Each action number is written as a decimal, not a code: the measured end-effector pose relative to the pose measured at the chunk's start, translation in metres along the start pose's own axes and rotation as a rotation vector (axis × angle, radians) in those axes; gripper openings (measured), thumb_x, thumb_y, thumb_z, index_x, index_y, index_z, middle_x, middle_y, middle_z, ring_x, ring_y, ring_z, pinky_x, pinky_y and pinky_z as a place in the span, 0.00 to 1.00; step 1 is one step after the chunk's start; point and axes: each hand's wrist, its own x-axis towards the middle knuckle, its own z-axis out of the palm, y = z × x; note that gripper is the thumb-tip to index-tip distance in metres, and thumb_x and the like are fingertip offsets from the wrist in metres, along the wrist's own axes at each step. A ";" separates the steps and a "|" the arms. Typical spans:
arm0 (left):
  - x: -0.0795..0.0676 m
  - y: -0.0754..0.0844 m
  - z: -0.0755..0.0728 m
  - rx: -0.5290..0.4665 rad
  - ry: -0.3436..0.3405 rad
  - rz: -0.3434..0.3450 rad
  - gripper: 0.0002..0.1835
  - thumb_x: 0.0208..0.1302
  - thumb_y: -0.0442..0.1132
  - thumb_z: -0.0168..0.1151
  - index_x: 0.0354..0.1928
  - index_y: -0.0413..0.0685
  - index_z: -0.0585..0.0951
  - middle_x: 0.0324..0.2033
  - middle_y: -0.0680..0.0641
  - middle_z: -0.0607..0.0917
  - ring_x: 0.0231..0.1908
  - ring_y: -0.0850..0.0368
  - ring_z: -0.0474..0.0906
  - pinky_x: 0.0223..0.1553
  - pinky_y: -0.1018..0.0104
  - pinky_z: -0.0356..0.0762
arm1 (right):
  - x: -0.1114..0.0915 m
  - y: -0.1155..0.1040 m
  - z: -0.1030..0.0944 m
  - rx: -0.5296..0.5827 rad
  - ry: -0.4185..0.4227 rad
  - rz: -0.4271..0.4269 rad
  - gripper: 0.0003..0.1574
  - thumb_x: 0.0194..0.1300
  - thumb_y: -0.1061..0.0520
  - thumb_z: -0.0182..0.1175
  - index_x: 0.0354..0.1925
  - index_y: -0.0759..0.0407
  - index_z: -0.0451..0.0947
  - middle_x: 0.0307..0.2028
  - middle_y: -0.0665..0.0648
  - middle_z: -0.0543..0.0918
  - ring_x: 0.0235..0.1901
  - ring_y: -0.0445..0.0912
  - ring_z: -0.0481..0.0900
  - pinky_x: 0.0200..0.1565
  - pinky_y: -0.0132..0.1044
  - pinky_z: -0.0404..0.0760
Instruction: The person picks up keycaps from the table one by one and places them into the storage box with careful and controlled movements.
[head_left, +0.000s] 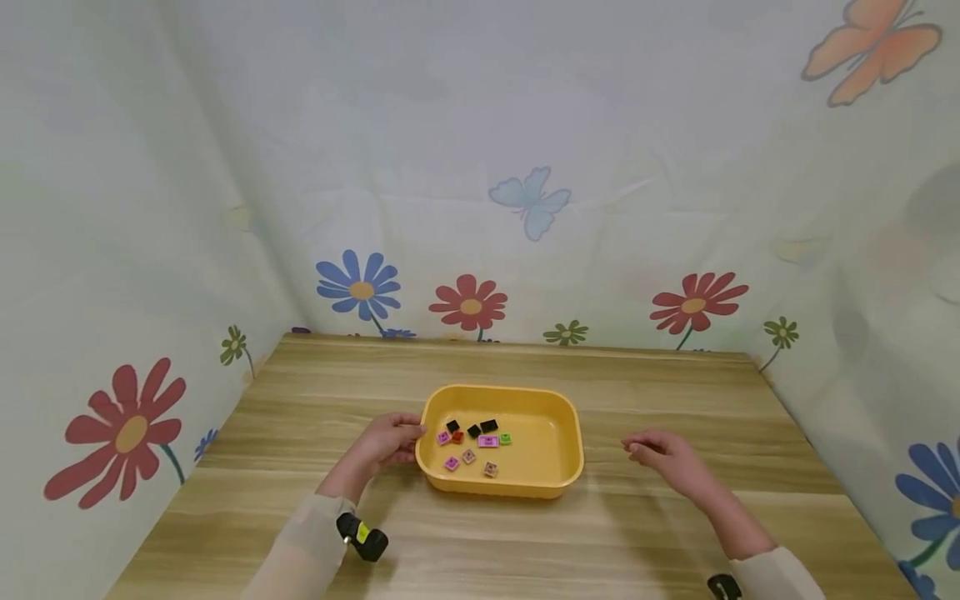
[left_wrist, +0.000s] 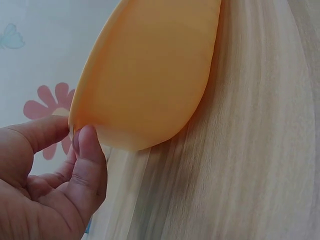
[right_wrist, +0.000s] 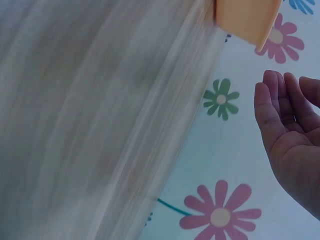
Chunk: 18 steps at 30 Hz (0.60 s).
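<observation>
A shallow yellow plastic tray [head_left: 542,442] lies on the table, with several small square and oblong pieces in its left half, among them black pieces [head_left: 489,426], a pink oblong piece [head_left: 488,442], a green piece [head_left: 506,438] and a red piece [head_left: 457,437]. My left hand [head_left: 388,440] pinches the tray's left rim; the left wrist view shows thumb and index finger on the tray edge [left_wrist: 145,75]. To the right of the tray, apart from it, hovers my right hand [head_left: 667,462], fingers loosely bent and nothing in them. The right wrist view shows its bare palm [right_wrist: 295,145].
The wood-grain table [head_left: 637,542] meets a pale cloth backdrop [head_left: 420,108] printed with flowers and butterflies at the back and both sides. A black strapped device [head_left: 362,537] sits on my left wrist, another [head_left: 723,586] on my right.
</observation>
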 end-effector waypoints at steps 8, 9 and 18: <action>-0.003 0.001 -0.003 0.125 0.046 0.051 0.21 0.71 0.37 0.63 0.59 0.31 0.75 0.43 0.36 0.85 0.34 0.56 0.83 0.34 0.63 0.88 | -0.018 0.001 -0.020 -0.059 0.068 0.071 0.24 0.79 0.58 0.51 0.61 0.78 0.74 0.56 0.75 0.82 0.48 0.45 0.86 0.49 0.33 0.86; -0.003 0.002 -0.003 0.147 0.051 0.064 0.21 0.70 0.37 0.63 0.59 0.31 0.75 0.44 0.35 0.85 0.35 0.55 0.84 0.35 0.62 0.88 | -0.019 -0.001 -0.023 -0.081 0.084 0.073 0.24 0.80 0.58 0.52 0.61 0.77 0.75 0.56 0.75 0.82 0.48 0.44 0.86 0.47 0.32 0.85; -0.016 0.017 -0.017 0.380 0.120 0.157 0.23 0.69 0.40 0.65 0.60 0.32 0.76 0.47 0.34 0.82 0.41 0.46 0.82 0.40 0.56 0.88 | -0.023 -0.016 -0.042 -0.260 0.230 0.061 0.23 0.80 0.57 0.52 0.60 0.73 0.77 0.55 0.74 0.83 0.53 0.66 0.82 0.47 0.50 0.85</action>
